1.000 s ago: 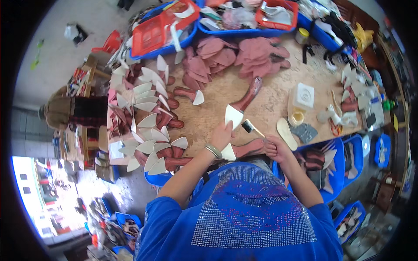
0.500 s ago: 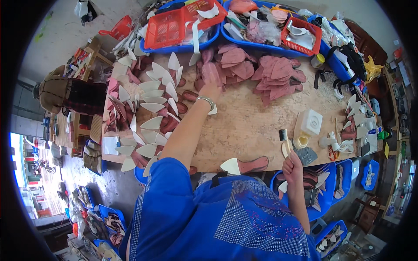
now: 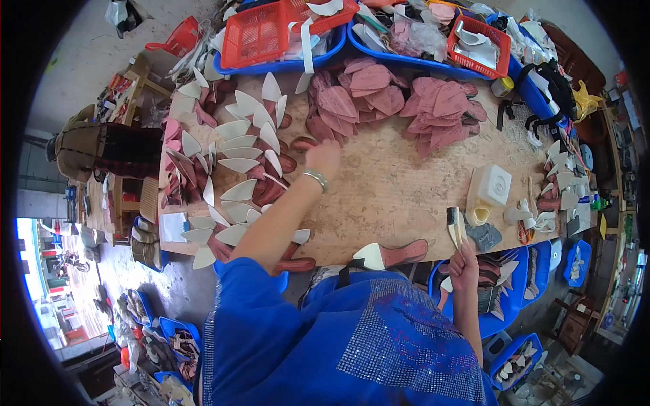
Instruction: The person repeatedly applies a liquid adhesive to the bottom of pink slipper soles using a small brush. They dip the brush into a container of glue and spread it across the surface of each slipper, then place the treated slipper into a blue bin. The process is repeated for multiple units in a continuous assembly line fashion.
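My left hand (image 3: 323, 158) is over the table's middle left, just on my side of a pile of pink insole-shaped pieces (image 3: 336, 103). Its fingers are blurred, and whether they hold a piece cannot be made out. A dark red insole (image 3: 302, 143) lies right beside it. My right hand (image 3: 463, 265) is closed round the pale handle of a small brush (image 3: 455, 229) with dark bristles, held upright at the near edge. Close to the brush stand a white plastic container (image 3: 490, 185) with a cut opening and a grey block-like piece (image 3: 484, 237). One pink insole (image 3: 406, 252) with a white pointed piece lies along the near edge.
Overlapping white-tipped insoles (image 3: 238, 164) cover the table's left side. Another pink pile (image 3: 441, 111) lies at the back. Blue bins (image 3: 271, 69) with red baskets (image 3: 254, 42) line the far edge. Below the right edge hang more blue bins (image 3: 535, 279). Another person (image 3: 101, 145) bends at the left.
My left hand has drawn back from the pink pile toward me. The brush has tilted slightly the other way in my right hand. The whole view has shifted a little.
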`<control>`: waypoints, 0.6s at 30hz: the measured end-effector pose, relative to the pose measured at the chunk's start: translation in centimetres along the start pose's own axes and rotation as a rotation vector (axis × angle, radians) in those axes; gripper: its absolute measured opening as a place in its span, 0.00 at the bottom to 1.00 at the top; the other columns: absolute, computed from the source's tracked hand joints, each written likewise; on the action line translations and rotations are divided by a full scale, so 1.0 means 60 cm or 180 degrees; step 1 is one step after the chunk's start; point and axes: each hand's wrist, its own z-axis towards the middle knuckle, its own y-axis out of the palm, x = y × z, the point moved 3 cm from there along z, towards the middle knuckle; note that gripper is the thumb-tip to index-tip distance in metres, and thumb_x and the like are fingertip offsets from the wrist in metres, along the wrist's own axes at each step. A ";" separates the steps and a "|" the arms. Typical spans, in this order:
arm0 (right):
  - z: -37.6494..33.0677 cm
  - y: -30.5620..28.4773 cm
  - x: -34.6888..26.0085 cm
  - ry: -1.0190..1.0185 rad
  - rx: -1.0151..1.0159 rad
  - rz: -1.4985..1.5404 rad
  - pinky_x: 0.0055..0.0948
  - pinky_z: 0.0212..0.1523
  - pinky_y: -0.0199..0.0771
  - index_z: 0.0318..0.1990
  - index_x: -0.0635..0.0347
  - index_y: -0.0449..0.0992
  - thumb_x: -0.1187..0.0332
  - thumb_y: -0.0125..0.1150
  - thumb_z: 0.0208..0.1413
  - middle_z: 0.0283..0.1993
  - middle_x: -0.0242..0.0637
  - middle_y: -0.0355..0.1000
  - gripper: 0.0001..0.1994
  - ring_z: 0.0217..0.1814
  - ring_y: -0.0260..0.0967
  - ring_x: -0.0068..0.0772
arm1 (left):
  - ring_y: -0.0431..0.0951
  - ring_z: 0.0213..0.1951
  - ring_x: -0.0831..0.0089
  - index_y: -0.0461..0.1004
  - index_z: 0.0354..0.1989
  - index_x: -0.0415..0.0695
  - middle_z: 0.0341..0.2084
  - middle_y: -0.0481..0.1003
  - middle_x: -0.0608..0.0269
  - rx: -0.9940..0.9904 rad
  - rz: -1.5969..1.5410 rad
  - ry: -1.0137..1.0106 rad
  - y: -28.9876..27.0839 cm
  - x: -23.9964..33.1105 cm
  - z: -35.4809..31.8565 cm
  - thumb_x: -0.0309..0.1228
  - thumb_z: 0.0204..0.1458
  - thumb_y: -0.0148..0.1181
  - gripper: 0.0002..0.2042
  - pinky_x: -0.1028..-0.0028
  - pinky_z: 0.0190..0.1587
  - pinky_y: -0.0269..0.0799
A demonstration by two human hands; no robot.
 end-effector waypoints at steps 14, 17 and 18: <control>-0.014 -0.017 -0.019 -0.0270 0.0024 0.0267 0.14 0.10 0.42 0.55 0.64 0.64 0.67 0.52 0.59 0.17 0.22 0.49 0.18 0.13 0.44 0.12 | 0.78 0.31 0.70 0.68 0.39 0.35 0.31 0.76 0.57 0.1802 -0.6492 -0.1458 -0.090 -0.082 0.034 0.28 0.56 0.55 0.08 0.78 0.31 0.76; -0.033 -0.025 -0.034 -0.0384 0.0143 0.0222 0.14 0.10 0.42 0.53 0.64 0.65 0.67 0.52 0.59 0.17 0.22 0.49 0.17 0.13 0.43 0.12 | 0.79 0.33 0.67 0.66 0.40 0.35 0.32 0.76 0.54 0.1493 -0.6694 -0.1784 0.010 -0.038 0.089 0.29 0.57 0.53 0.09 0.76 0.32 0.77; -0.039 -0.026 -0.036 -0.0382 0.0170 0.0201 0.14 0.10 0.41 0.53 0.63 0.65 0.67 0.52 0.59 0.17 0.22 0.49 0.17 0.12 0.43 0.12 | 0.79 0.34 0.65 0.66 0.40 0.35 0.32 0.76 0.53 0.1262 -0.6650 -0.1858 0.049 -0.039 0.114 0.30 0.58 0.52 0.10 0.76 0.33 0.77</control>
